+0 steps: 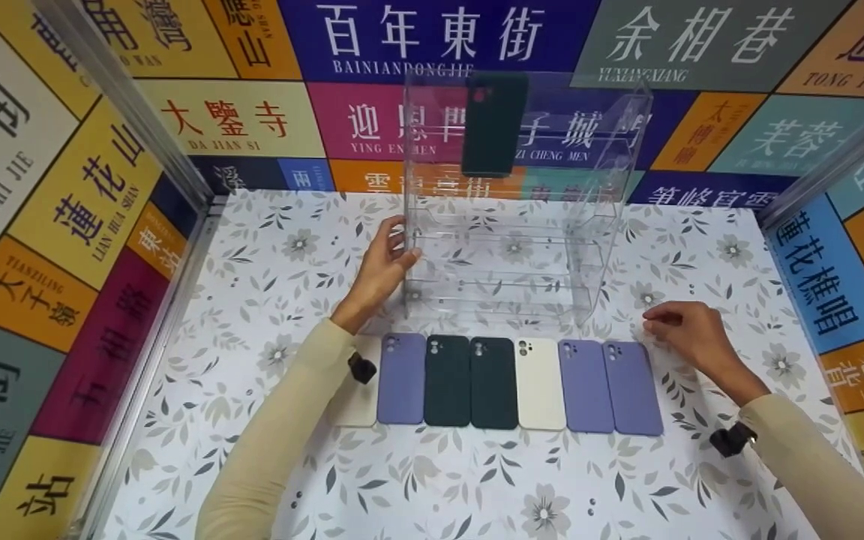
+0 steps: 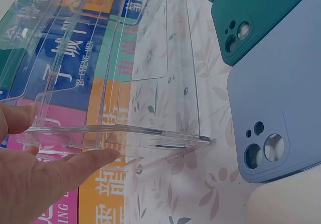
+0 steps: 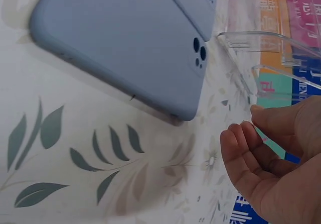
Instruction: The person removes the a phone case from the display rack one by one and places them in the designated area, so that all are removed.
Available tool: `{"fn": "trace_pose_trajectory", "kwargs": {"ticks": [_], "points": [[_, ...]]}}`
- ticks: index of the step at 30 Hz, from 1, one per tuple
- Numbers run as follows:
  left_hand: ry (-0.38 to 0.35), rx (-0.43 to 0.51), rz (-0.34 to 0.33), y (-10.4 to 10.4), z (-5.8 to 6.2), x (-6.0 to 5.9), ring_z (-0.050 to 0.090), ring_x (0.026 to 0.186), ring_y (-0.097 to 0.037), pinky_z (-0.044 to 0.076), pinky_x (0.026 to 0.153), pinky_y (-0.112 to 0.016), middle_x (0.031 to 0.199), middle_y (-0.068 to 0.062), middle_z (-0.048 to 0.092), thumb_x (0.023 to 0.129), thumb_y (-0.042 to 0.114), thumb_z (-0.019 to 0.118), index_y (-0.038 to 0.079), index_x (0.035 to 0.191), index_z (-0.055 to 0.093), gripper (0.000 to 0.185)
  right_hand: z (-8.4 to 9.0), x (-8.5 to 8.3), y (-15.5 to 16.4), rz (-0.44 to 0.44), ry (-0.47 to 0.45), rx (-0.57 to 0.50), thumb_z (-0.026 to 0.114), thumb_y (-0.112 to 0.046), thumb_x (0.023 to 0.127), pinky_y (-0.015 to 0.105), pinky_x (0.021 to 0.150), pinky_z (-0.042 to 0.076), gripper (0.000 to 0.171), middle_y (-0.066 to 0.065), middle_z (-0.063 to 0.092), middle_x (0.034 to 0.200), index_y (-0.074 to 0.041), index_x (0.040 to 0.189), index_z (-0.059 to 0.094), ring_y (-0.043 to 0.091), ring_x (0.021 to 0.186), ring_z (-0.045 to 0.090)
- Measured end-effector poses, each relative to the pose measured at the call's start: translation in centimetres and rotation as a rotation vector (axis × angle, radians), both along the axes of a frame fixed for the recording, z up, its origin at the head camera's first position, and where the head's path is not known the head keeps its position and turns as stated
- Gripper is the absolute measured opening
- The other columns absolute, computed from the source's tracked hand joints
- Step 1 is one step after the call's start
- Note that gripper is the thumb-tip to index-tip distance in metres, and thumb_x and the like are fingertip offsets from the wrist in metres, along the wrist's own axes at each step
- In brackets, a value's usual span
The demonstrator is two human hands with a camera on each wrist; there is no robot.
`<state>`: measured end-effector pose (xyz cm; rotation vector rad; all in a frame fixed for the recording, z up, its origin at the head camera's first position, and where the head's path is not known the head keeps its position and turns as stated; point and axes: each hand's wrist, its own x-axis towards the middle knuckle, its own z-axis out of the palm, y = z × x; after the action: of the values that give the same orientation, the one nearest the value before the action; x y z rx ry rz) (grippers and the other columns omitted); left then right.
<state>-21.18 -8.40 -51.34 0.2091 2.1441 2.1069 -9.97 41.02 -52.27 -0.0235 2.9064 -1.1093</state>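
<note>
A clear tiered plastic display stand (image 1: 503, 238) stands at the back of the table. One dark green phone case (image 1: 492, 131) leans upright on its top tier. My left hand (image 1: 385, 266) holds the stand's left side panel, thumb on one face and fingers on the other. In front of the stand lies a row of phone cases: a white case (image 1: 357, 409) partly hidden by my left sleeve, a purple case (image 1: 401, 382), two dark green cases (image 1: 448, 382), another white case (image 1: 541, 386) and two more purple cases (image 1: 633, 390). Beside the row's right end, my right hand (image 1: 691, 337) hovers with loosely curled fingers, holding nothing.
The white table (image 1: 544, 480) has a grey flower and leaf pattern. Panels with coloured street-name blocks (image 1: 252, 120) rise behind it and on both sides, with metal posts (image 1: 169, 150) at the corners. The stand's lower tiers hold no cases.
</note>
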Motion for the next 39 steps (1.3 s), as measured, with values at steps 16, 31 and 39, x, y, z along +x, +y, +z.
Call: {"fn": "trace_pose_trajectory", "kwargs": {"ticks": [16, 31, 39], "points": [[-0.005, -0.026, -0.004, -0.1, -0.1, 0.1, 0.062, 0.14, -0.044, 0.052, 0.113, -0.055, 0.155, -0.029, 0.058, 0.107, -0.003, 0.062, 0.002, 0.165, 0.038, 0.063, 3.0, -1.4, -1.8, -0.001, 0.138, -0.025, 0.078, -0.008, 0.102, 0.013, 0.065, 0.05, 0.016, 0.023, 0.081, 0.104, 0.002, 0.114, 0.083, -0.006, 0.074, 0.068], [-0.002, -0.013, -0.001, 0.0, 0.0, 0.0, 0.064, 0.138, -0.043, 0.052, 0.113, -0.055, 0.154, -0.029, 0.059, 0.107, -0.005, 0.062, 0.0, 0.164, 0.038, 0.062, 6.5, -2.7, -3.7, -0.038, 0.185, -0.074, 0.076, -0.01, 0.104, 0.009, 0.071, 0.054, 0.017, 0.023, 0.08, 0.108, 0.001, 0.115, 0.083, -0.009, 0.083, 0.067], [0.0, -0.005, 0.002, 0.0, 0.0, 0.0, 0.065, 0.135, -0.043, 0.053, 0.11, -0.053, 0.152, -0.028, 0.061, 0.107, -0.005, 0.062, 0.001, 0.163, 0.039, 0.061, 8.2, -3.5, -4.9, -0.044, 0.22, -0.087, 0.077, -0.013, 0.105, 0.008, 0.077, 0.053, 0.018, 0.018, 0.08, 0.108, -0.002, 0.116, 0.084, -0.006, 0.087, 0.068]]}}
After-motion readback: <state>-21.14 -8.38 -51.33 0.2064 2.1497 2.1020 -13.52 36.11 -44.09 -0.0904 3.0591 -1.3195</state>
